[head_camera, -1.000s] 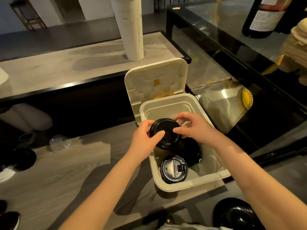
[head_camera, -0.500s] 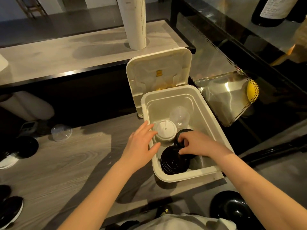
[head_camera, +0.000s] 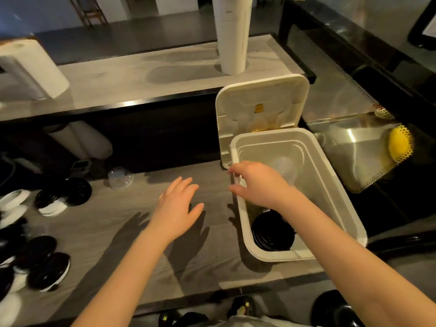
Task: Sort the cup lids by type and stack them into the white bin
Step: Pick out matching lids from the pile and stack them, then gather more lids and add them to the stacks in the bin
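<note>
Black lids (head_camera: pixel 47 263) lie well left of the left hand (head_camera: pixel 177 206), spread and empty. Right hand (head_camera: pixel 259 182) hangs slack, empty, over the white bin (head_camera: pixel 318 185).

Black lids (head_camera: pixel 271 234) in bin (head_camera: pixel 283 256) partly behind forearm (head_camera: pixel 313 215), loose lids (head_camera: pixel 48 271) at left edge blurred, cropped, cup stack (head_camera: pixel 232 31) cut off.

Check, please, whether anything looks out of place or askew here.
The black lids in the white bin's near corner seem to lean rather than lie flat. One clear dome lid sits alone on the table, apart from the jumbled lids at left.
</note>
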`<state>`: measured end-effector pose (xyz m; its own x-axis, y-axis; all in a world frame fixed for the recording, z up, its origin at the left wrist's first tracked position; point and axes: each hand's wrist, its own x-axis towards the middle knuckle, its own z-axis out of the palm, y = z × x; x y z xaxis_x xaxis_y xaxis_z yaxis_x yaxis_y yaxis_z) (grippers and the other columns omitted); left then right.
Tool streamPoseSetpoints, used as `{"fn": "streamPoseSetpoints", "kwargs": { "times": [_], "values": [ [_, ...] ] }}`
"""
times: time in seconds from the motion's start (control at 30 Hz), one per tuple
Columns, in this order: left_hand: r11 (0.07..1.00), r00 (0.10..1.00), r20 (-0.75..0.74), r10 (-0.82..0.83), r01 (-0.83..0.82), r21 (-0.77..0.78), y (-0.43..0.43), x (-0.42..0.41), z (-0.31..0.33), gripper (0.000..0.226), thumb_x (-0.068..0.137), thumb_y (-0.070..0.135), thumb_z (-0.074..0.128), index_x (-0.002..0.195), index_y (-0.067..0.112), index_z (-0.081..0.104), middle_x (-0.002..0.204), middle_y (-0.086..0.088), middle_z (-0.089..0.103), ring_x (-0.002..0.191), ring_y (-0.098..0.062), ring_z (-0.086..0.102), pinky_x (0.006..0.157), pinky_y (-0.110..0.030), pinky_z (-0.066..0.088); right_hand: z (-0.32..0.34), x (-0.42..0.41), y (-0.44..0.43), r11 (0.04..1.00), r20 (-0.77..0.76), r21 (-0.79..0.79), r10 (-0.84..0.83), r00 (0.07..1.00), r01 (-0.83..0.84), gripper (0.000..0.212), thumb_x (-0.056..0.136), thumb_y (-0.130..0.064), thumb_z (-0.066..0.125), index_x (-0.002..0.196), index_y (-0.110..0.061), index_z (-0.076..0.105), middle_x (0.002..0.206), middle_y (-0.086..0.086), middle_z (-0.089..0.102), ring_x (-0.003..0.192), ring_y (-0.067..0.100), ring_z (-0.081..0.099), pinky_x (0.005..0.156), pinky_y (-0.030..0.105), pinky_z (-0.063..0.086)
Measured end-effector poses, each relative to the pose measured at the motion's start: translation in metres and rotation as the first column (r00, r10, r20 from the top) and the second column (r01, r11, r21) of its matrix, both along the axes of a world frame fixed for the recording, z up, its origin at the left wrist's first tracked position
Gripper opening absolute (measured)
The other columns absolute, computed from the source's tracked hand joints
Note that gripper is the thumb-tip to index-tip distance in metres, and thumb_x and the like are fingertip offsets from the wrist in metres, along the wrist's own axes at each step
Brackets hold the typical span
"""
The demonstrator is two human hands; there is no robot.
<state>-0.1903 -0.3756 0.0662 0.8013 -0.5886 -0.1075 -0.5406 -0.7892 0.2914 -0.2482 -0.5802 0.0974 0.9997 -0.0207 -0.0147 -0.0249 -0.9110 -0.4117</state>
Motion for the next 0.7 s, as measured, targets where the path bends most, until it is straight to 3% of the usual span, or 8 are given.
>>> {"fn": "streamPoseSetpoints", "kwargs": {
  "times": [0.17,0.43,0.7],
  "values": [
    [0.984,0.987,0.001,0.159,-0.159,0.084,0.068,0.007,-0.001,0.055,0.095,0.042,0.046,0.144,0.02,0.033,0.155,0.001,0.022,0.145,-0.018,0.01,0.114,-0.039,0.017,-0.006,0.033,0.068,0.967,-0.043,-0.165,0.192,0.98,-0.196,0.043,0.094,-0.037,0.05,0.132,-0.02,0.045,0.127,0.005,0.053,0.119,0.026,0.049,0.091,0.039,0.046],
    [0.937,0.945,-0.049,0.323,-0.312,0.154,0.203,0.022,-0.029,0.054,0.095,0.04,0.046,0.142,0.017,0.036,0.151,-0.002,0.029,0.143,-0.02,0.018,0.114,-0.036,0.021,-0.033,0.067,0.19,0.924,-0.161,-0.115,0.345,0.925,-0.365,0.047,0.093,-0.038,0.051,0.136,-0.021,0.043,0.132,0.004,0.052,0.119,0.025,0.05,0.089,0.039,0.046],
    [0.87,0.881,-0.083,0.467,-0.44,0.224,0.339,0.047,-0.059,0.056,0.094,0.041,0.047,0.143,0.017,0.035,0.15,-0.001,0.032,0.139,-0.02,0.024,0.111,-0.033,0.028,-0.064,0.105,0.311,0.899,-0.344,-0.104,0.369,0.864,-0.425,0.045,0.092,-0.036,0.051,0.132,-0.017,0.047,0.13,0.009,0.053,0.116,0.03,0.052,0.091,0.043,0.048]
  ]
}}
